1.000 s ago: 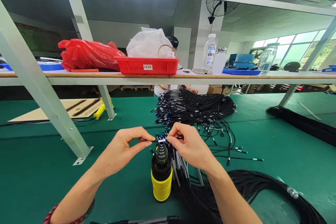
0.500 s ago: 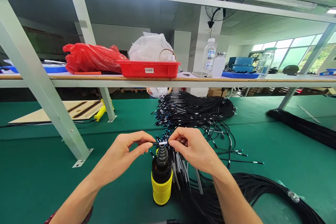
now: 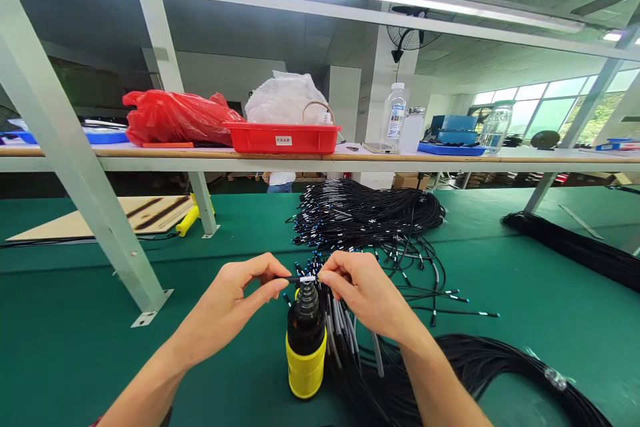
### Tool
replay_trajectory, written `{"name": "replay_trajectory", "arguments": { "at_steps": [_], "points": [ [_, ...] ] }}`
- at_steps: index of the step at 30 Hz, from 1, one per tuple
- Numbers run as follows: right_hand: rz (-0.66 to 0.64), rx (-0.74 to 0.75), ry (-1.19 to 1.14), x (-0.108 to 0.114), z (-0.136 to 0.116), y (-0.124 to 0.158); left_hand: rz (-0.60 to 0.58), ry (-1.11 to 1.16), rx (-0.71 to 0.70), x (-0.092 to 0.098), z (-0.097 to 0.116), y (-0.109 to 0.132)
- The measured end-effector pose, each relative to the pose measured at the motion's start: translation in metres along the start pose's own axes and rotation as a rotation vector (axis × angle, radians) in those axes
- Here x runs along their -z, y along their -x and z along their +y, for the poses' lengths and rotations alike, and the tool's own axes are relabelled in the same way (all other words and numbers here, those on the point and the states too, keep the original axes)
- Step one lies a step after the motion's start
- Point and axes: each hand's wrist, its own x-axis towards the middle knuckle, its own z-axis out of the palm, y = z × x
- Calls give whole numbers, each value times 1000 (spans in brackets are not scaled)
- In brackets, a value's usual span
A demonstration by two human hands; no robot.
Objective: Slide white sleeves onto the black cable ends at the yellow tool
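A thin black cable with a white sleeve on it is stretched level between my two hands. My left hand pinches its left side between thumb and fingers. On the other side, my right hand pinches it just beyond the white sleeve. Directly beneath the sleeve stands a yellow and black heat gun, its coiled metal nozzle pointing up. Whether the cable touches the nozzle I cannot tell. Grey-sleeved cables lie right of the heat gun, partly behind my right hand.
A big pile of black cables lies further back on the green table, with another bundle at right. Front right is a coiled bundle. Overhead, a shelf carries a red bin; its metal post stands at left.
The whole view has shifted slightly, with things appearing a little lower. Both hands keep their pinch on the cable above the heat gun. A person in the background has moved left.
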Motion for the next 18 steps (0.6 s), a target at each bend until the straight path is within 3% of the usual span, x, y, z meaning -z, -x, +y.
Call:
{"name": "replay_trajectory", "arguments": {
  "at_steps": [11,16,18],
  "points": [
    [76,-36,5,-6,8,-2,71,-44,-51,-6,0,-8],
    [31,-39,-7,-8,3,3,60,-130,-41,-6,4,-1],
    [39,-44,-82,-10,6,3,125,-167,-39,-2,-1,3]
  ]
}}
